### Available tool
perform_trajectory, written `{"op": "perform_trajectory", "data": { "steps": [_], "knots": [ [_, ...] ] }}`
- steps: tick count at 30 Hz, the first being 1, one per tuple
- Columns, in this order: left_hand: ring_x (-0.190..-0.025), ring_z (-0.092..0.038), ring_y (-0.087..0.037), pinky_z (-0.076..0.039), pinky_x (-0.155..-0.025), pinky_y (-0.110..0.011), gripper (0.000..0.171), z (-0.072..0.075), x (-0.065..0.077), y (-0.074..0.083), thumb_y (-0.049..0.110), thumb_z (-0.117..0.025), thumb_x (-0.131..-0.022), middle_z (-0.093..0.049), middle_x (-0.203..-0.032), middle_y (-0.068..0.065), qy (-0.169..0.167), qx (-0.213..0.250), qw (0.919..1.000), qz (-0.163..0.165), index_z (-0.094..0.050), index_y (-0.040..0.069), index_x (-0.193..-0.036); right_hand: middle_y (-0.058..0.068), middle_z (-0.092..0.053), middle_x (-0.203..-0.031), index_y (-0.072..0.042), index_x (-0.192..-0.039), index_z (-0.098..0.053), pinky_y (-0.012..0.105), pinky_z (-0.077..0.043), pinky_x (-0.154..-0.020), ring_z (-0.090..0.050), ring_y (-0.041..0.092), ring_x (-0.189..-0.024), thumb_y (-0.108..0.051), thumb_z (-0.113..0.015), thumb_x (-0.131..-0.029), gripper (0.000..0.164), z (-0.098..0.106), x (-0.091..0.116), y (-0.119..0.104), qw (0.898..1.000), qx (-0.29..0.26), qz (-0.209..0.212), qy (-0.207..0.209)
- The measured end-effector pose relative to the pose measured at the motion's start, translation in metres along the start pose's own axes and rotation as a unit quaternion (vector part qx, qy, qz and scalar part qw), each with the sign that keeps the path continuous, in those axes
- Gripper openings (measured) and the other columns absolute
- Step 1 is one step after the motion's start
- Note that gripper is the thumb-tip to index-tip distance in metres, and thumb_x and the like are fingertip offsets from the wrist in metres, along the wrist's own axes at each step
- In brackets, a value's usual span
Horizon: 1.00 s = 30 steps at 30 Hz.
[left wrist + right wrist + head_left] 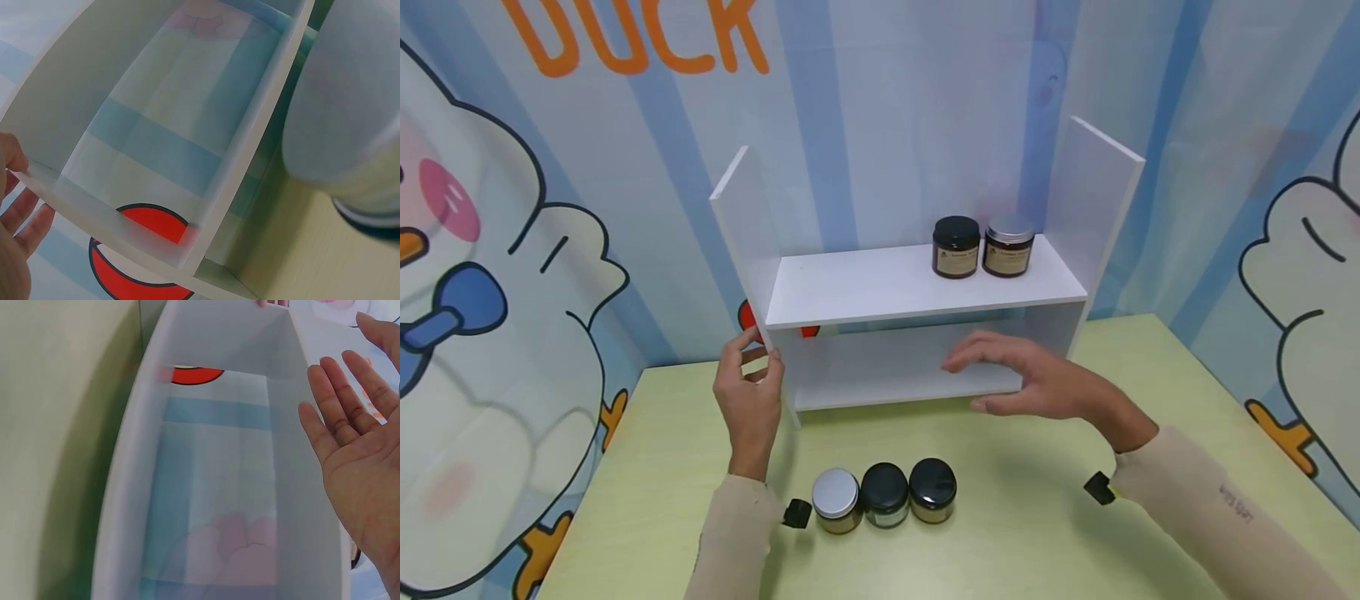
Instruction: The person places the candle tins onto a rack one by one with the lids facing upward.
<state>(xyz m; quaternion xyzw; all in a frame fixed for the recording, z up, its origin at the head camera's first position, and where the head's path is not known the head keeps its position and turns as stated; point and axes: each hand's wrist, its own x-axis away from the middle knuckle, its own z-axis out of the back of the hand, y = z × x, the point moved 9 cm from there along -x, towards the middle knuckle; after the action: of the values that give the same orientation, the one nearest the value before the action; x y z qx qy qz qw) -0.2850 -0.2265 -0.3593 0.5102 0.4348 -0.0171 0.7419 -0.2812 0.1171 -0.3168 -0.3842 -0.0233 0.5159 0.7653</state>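
Observation:
A white two-tier shelf stands upright on the table. My left hand grips the front edge of its left side panel, thumb on one face and fingers on the other. In front of the shelf's right half hovers my right hand, its palm bare and fingers extended in the right wrist view. On the upper board sit a black-lidded jar and a silver-lidded jar, both with tan labels, toward the right end.
Three more jars stand in a row on the pale green table: one silver-lidded and two black-lidded. The silver lid looms large in the left wrist view. Behind the shelf hangs a striped cartoon curtain.

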Motion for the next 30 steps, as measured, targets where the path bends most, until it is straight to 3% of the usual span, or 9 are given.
{"op": "perform_trajectory", "data": {
  "steps": [11,14,21,30],
  "knots": [
    [-0.101,-0.068,-0.021,-0.054,-0.074,-0.015,0.038,0.0,0.0,-0.001,0.009,-0.07,-0.094,-0.066,-0.122,-0.007,-0.002,-0.003,1.0,-0.002,-0.065,0.01,-0.132,0.001,-0.058,-0.136,-0.018,-0.138,-0.059,0.044,-0.05,-0.105,-0.058,0.022,-0.124,-0.007,-0.073,-0.092,0.05,-0.025,0.006,0.011,0.997,-0.078,-0.007,-0.014],
    [-0.101,-0.068,-0.021,-0.053,-0.074,-0.015,0.038,-0.001,0.0,-0.002,0.01,-0.07,-0.095,-0.066,-0.121,-0.007,-0.003,-0.008,1.0,-0.003,-0.065,0.011,-0.132,0.002,-0.058,-0.134,-0.017,-0.139,-0.058,0.039,-0.051,-0.104,-0.059,0.022,-0.122,-0.008,-0.073,-0.093,0.049,-0.032,0.009,0.015,0.997,-0.081,-0.001,-0.015],
    [-0.102,-0.067,-0.021,-0.053,-0.075,-0.013,0.039,-0.001,-0.002,-0.002,0.011,-0.07,-0.095,-0.066,-0.123,-0.006,-0.004,-0.011,0.9999,-0.005,-0.065,0.011,-0.133,0.001,-0.057,-0.136,-0.019,-0.141,-0.057,0.041,-0.049,-0.107,-0.057,0.02,-0.126,-0.01,-0.071,-0.095,0.048,-0.047,0.016,0.028,0.992,-0.115,-0.041,-0.027],
    [-0.101,-0.068,-0.022,-0.053,-0.075,-0.013,0.038,-0.001,-0.001,-0.001,0.011,-0.07,-0.095,-0.066,-0.122,-0.007,-0.004,-0.017,0.9998,-0.005,-0.065,0.01,-0.133,0.003,-0.057,-0.134,-0.01,-0.141,-0.055,0.046,-0.046,-0.11,-0.056,0.031,-0.126,-0.007,-0.07,-0.095,0.049,-0.065,0.025,0.038,0.987,-0.148,-0.05,-0.03]
  ]
}}
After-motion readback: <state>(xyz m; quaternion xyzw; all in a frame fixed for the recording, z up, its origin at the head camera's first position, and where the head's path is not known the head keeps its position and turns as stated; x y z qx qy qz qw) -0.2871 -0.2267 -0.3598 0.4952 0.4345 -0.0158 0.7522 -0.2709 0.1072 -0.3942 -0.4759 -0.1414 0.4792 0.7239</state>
